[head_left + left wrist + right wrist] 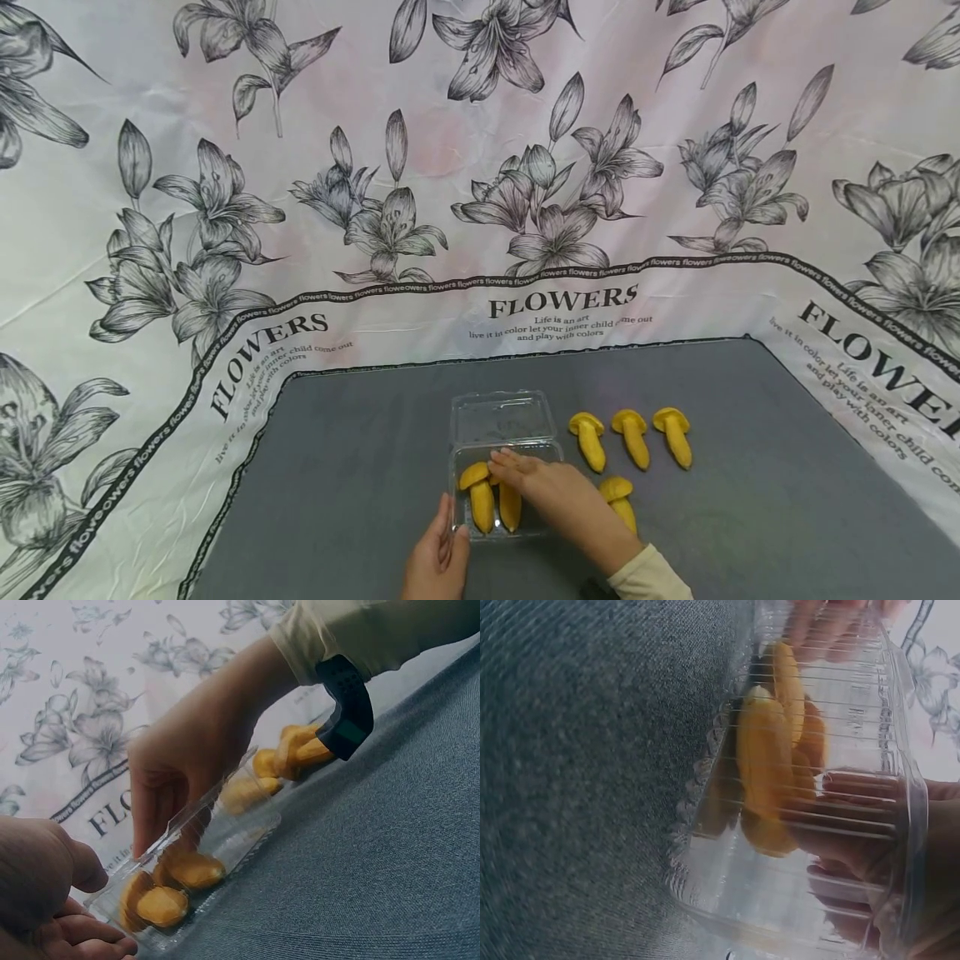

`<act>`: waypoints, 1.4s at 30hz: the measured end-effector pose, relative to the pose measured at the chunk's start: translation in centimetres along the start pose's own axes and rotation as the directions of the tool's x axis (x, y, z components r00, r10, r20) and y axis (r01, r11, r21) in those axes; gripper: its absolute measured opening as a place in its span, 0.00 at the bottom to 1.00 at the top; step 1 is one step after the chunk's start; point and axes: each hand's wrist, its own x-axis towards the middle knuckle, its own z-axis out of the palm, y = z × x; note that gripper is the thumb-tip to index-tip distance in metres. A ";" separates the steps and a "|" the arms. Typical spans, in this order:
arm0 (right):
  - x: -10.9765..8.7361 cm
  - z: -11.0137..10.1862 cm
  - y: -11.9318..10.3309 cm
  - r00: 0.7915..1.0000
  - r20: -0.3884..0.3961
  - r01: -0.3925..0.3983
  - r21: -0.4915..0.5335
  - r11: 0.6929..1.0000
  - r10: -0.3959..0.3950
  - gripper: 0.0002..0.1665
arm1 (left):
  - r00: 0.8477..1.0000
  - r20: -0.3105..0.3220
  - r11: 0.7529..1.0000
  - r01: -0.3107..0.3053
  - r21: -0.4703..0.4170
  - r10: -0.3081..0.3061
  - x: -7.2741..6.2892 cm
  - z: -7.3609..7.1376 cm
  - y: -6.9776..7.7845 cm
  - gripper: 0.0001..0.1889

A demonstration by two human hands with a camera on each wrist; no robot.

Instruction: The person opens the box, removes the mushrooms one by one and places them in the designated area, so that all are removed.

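Note:
A clear plastic clamshell box (504, 417) lies with its lid folded back. Inside, toward the left, are two yellow toy mushrooms side by side: the left mushroom (482, 507) and the right mushroom (510, 508). My left hand (437, 557) holds the box at its near left corner, fingers along the outer wall and thumb at the rim. Reaching over the right wall, my right hand (551, 492) has its fingers down in the box and pinches the right mushroom by its cap. In the right wrist view that mushroom (763, 750) shows through the ribbed wall.
Three yellow mushrooms (632, 437) lie in a row right of the box. Another mushroom (617, 492) lies nearer, partly behind the right forearm. A grey cloth (352, 467) covers the table, with a flower-printed curtain (405, 225) around its far side. A dark band (349, 709) circles the right wrist.

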 end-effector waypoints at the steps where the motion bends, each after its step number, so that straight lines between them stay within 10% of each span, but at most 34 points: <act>1: 0.0 -0.1 0.0 1.000 0.010 -0.005 0.000 1.000 0.005 0.37 | 1.000 0.001 1.000 0.002 -0.001 -0.002 0.0 0.0 0.0 0.34; 42: -0.1 0.7 0.1 0.997 -0.059 -0.042 0.035 0.999 0.044 0.29 | 0.998 -0.021 0.996 0.066 0.054 -0.065 0.1 0.2 0.5 0.35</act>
